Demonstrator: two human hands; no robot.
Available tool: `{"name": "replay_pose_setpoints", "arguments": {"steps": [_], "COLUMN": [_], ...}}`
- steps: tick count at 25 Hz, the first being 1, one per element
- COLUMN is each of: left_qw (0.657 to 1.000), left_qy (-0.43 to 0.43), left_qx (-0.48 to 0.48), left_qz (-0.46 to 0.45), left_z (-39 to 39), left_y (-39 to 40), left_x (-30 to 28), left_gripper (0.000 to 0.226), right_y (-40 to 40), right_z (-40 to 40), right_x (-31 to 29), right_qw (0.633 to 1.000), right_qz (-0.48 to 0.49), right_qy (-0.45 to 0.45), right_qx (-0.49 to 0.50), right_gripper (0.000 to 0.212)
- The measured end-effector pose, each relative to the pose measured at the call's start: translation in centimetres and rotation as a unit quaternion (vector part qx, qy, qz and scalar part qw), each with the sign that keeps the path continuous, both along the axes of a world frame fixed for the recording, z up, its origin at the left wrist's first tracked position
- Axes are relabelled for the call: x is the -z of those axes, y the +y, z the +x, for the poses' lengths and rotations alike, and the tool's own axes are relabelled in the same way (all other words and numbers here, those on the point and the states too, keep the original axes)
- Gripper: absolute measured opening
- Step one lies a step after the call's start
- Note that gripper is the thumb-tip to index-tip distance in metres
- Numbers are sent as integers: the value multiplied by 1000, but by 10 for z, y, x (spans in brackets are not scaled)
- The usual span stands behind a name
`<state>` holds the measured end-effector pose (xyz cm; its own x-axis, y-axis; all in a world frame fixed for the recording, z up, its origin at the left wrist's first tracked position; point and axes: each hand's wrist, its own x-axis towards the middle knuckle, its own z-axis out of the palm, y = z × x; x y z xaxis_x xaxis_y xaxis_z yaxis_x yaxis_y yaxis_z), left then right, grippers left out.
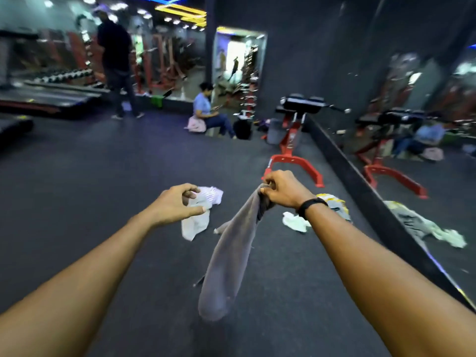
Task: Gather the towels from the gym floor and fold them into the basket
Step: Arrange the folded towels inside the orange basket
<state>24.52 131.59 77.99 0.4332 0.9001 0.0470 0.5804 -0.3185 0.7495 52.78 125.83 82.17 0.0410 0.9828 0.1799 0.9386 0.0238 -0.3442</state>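
My right hand (284,189) grips the top of a grey towel (231,256), which hangs down in a long twist above the dark floor. My left hand (177,202) is beside it with fingers curled apart and nothing in it. On the floor behind the left hand lies a white striped towel (197,222). Behind my right wrist, a small white towel (295,222) and a yellow-and-grey towel (334,203) are on the floor near the mirror wall. No basket is in view.
A red-framed exercise bench (295,140) stands ahead on the right, against a mirror wall (412,150) that reflects the towels. A seated person (208,112) and a standing person (116,60) are at the back. Treadmills (46,96) sit at the far left.
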Motion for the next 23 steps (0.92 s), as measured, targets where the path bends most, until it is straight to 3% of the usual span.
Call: {"name": "replay_pose_setpoints", "arguments": {"steps": [6,10,13,23], "left_qw": [989,969,950,844], "left_qy": [-20,-32,-44,-80], "left_qx": [131,229,290,520], "left_qz": [63,88,109,104], "left_z": [84,151,202,325], "left_y": [-52,-112,-170,-513], "left_x": [-86,-128,-149,-169], "left_gripper": [46,45,46,48], "right_y": [-134,-251,-349,-765], "right_z": [66,115,136,109], "right_x": [-91,-139,-164,-190], "right_qw": [990,971,955,865], "right_qz": [28,64,74,30], "right_qy": [-44,-70,-93,-123], "right_qx": [132,220,272,485], "right_gripper": [28,13,15,7]}}
